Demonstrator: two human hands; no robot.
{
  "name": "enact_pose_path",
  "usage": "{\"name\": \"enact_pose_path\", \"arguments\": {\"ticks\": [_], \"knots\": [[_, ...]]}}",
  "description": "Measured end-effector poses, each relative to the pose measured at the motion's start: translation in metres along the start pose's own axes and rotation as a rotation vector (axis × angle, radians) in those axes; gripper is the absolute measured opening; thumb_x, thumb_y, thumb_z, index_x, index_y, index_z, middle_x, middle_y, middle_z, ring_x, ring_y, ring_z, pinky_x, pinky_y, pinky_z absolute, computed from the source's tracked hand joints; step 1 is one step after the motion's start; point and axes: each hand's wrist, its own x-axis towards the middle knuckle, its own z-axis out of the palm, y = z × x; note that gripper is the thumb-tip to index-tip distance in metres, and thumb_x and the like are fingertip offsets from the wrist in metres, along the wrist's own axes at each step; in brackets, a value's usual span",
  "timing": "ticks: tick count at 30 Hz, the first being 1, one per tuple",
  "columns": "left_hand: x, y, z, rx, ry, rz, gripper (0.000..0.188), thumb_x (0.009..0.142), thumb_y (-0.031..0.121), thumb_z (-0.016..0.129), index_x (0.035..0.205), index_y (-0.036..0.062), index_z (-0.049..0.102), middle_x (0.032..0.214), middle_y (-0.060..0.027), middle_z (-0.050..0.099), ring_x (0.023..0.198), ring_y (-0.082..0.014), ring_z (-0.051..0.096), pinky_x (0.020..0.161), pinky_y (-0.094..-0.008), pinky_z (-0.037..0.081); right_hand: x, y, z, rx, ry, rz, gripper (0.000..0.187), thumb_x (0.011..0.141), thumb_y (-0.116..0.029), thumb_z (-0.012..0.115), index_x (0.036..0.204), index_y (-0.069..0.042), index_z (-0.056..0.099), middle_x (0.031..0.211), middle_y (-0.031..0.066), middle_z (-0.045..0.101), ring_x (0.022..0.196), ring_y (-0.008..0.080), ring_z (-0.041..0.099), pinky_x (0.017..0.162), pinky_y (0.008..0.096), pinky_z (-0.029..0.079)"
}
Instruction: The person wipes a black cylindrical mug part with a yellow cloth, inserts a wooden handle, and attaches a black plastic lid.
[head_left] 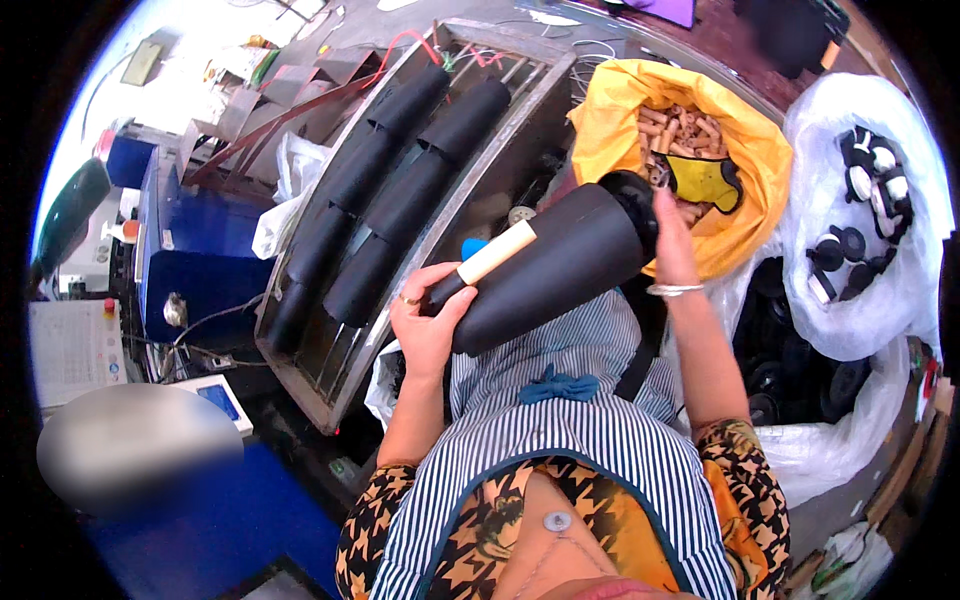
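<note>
A large black tube (pixel 550 268) lies slantwise in front of my striped apron, held between my two hands. My left hand (pixel 425 325) is closed at its near-left end, with a short cream rod (pixel 497 253) between thumb and fingers, lying along the tube's upper side. At the tube's far-right end, my right hand (pixel 675 245) grips a black round end piece (pixel 630 205); most of its fingers are hidden behind it. A small blue object (pixel 476 247) shows beside the cream rod; its kind I cannot make out.
To the left, a metal-framed trough (pixel 345 400) holds two rows of black tubes (pixel 400 200). A yellow bag (pixel 610 100) of tan cylinders stands beyond my right hand. White plastic bags (pixel 830 110) at right hold black and white round parts. A blue table (pixel 230 520) is at lower left.
</note>
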Motion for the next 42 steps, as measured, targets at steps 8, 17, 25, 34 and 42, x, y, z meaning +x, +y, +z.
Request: {"name": "enact_pose_path", "arguments": {"ticks": [8, 17, 25, 34, 42], "knots": [[0.008, 0.011, -0.008, -0.112, 0.030, -0.001, 0.026, 0.075, 0.000, 0.070, 0.101, -0.0027, 0.065, 0.094, -0.0088, 0.067, 0.085, -0.0168, 0.064, 0.082, -0.0288, 0.049, -0.059, -0.039, 0.043, 0.154, -0.132, -0.205, 0.047, 0.099, -0.028, 0.048, 0.135, 0.001, 0.049, 0.120, 0.0085, 0.054, 0.115, 0.0161, 0.048, 0.102, 0.0278, 0.033], [0.037, 0.002, -0.033, -0.512, -0.130, -0.281, 0.032, 0.086, 0.020, 0.068, 0.108, -0.0018, 0.059, 0.083, -0.0078, 0.060, 0.085, -0.0195, 0.060, 0.089, -0.0354, 0.049, -0.081, -0.068, 0.034, -0.354, -0.276, -0.726, 0.057, 0.089, -0.036, 0.054, 0.131, 0.003, 0.053, 0.093, 0.0099, 0.050, 0.083, 0.0211, 0.050, 0.075, 0.0288, 0.040], [0.043, 0.023, -0.045, -0.063, -0.077, 0.168, 0.033, 0.075, 0.020, 0.073, 0.098, -0.0013, 0.064, 0.089, -0.0103, 0.065, 0.082, -0.0193, 0.063, 0.082, -0.0334, 0.050, -0.079, -0.061, 0.049, -0.194, -0.129, -0.371, 0.048, 0.096, -0.022, 0.052, 0.137, 0.000, 0.047, 0.113, 0.0099, 0.056, 0.102, 0.0172, 0.054, 0.095, 0.0289, 0.040], [0.040, 0.029, -0.046, -0.165, -0.036, 0.134, 0.026, 0.076, 0.010, 0.063, 0.099, -0.0023, 0.062, 0.085, -0.0115, 0.064, 0.080, -0.0198, 0.062, 0.079, -0.0328, 0.050, -0.079, -0.073, 0.047, -0.412, -0.164, -0.686, 0.052, 0.096, -0.032, 0.049, 0.138, -0.001, 0.048, 0.107, 0.0151, 0.053, 0.099, 0.0263, 0.053, 0.091, 0.0316, 0.039], [0.076, 0.028, -0.048, -0.390, -0.259, -0.280, 0.033, 0.087, 0.025, 0.066, 0.105, -0.0015, 0.059, 0.080, -0.0072, 0.057, 0.081, -0.0183, 0.059, 0.085, -0.0341, 0.049, -0.097, -0.076, 0.046, -0.452, -0.293, -0.976, 0.061, 0.096, -0.046, 0.047, 0.129, 0.005, 0.054, 0.103, 0.0183, 0.054, 0.095, 0.0333, 0.055, 0.092, 0.0441, 0.044]]}}
